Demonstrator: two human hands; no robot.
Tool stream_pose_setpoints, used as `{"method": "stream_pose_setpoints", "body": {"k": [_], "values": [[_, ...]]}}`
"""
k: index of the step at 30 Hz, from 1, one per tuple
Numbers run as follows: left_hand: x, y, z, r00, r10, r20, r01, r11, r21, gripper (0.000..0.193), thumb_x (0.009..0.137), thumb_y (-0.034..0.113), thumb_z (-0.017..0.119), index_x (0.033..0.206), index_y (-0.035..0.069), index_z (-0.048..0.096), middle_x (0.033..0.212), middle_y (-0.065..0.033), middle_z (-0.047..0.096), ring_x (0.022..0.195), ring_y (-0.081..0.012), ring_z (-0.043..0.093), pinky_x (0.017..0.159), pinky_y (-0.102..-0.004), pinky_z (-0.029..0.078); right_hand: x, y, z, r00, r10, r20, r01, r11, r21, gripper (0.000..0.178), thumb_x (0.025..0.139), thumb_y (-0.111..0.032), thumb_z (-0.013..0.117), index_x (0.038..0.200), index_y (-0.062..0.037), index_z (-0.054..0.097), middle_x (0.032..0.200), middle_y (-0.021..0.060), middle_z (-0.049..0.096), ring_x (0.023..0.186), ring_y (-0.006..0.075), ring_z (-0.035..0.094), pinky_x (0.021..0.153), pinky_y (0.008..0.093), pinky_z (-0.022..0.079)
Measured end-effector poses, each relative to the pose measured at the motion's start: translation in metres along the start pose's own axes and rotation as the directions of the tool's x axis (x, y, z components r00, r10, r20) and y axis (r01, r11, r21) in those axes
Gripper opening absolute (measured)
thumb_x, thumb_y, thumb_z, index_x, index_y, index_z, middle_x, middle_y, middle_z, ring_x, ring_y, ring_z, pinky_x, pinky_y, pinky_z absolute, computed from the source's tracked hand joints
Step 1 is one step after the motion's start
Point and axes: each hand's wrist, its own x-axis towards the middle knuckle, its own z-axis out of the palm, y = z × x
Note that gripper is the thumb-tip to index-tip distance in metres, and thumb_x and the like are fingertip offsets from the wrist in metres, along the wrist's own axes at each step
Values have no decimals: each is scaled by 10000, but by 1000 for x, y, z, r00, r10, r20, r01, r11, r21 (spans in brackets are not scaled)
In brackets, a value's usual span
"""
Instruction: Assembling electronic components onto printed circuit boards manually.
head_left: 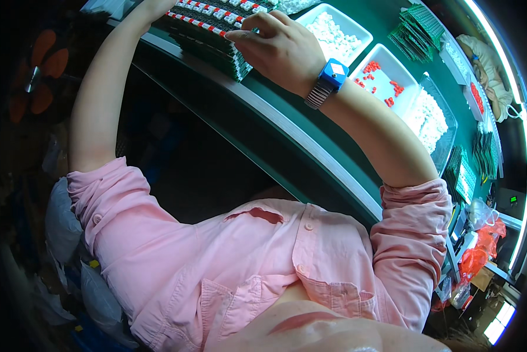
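A stack of green circuit boards (216, 56) stands at the near edge of the green worktable. Rows of small red and white parts (208, 23) line its top. My right hand (281, 50), with a blue-faced watch (335, 71) on its wrist, is over the right end of the stack. Its thumb and forefinger are curled together at the parts; whatever is between them is too small to make out. At the upper edge of the view, my left hand (155, 8) rests by the left end of the stack, its fingers mostly cut off.
Right of the stack are a white tray of white parts (368, 36), a white tray with scattered red parts (413, 97) and a clear bin of white parts (450, 132). More green boards (419, 32) stand farther back. Another person's arm (483, 67) shows across the table.
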Motion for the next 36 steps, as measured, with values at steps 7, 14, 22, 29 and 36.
{"method": "stream_pose_setpoints", "body": {"k": [7,14,22,29,36], "values": [[5,-9,-21,1000,-4,-29,4,1000,17,561,1000,387,485,1424,22,437,1408,-156,490,1282,-244,472,1089,-343,337,4,0,-10,990,123,69,-116,989,-95,334,850,-130,593,1183,-120,617,1088,102,538,941,281,550,754,347,497],[5,-19,-45,998,-9,-57,11,999,40,553,1002,383,486,1424,28,441,1408,-150,492,1281,-237,473,1090,-339,336,14,-3,-15,928,268,259,-261,963,-64,312,848,-130,574,1156,-108,624,1091,112,543,948,287,548,781,358,490],[2,-35,-67,998,3,-65,1,998,58,544,1004,379,486,1423,34,446,1407,-143,495,1280,-230,474,1090,-334,336,10,12,-14,989,77,129,-61,990,-129,315,852,-131,570,1162,-106,623,1086,129,555,956,297,542,812,364,479],[74,-47,-65,940,308,-145,-268,933,241,534,978,456,509,1326,55,553,1244,-107,608,1164,-206,568,997,-310,426,-18,-18,-39,966,235,-106,-245,965,-90,304,773,-91,704,1066,-167,668,1030,64,583,867,242,603,712,331,532],[29,152,122,500,849,170,-823,405,397,542,974,468,512,1424,174,441,1419,-99,489,1261,-307,520,1046,-445,453,-138,-43,-130,885,449,-121,-432,891,142,288,747,-6,682,997,-146,650,1019,35,594,823,231,611,690,333,506]]}}
